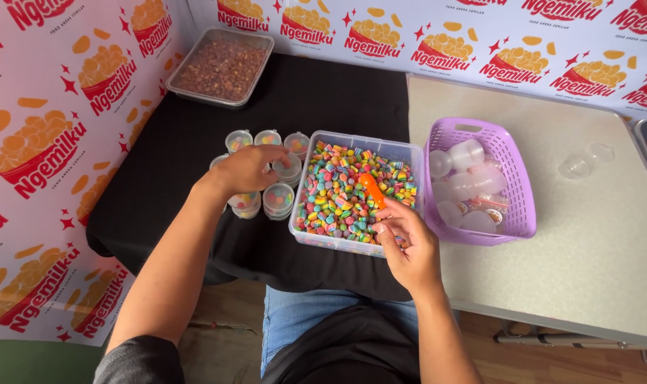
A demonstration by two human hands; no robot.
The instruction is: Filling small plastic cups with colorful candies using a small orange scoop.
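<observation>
My left hand [248, 169] rests palm down on a small lidded cup among several round clear cups [278, 200] filled with coloured sweets, stacked on the black cloth. My right hand [406, 242] is at the near rim of a clear rectangular tub [316, 242] full of small multicoloured candies [345, 192]. Its fingers pinch the handle of an orange spoon [371, 188] whose bowl lies in the candies.
A purple plastic basket [512, 171] with empty clear cups and lids stands right of the tub on a beige table. Two loose clear lids [585, 161] lie further right. A tray of brown snacks [222, 67] sits at the back left. Printed banners line the walls.
</observation>
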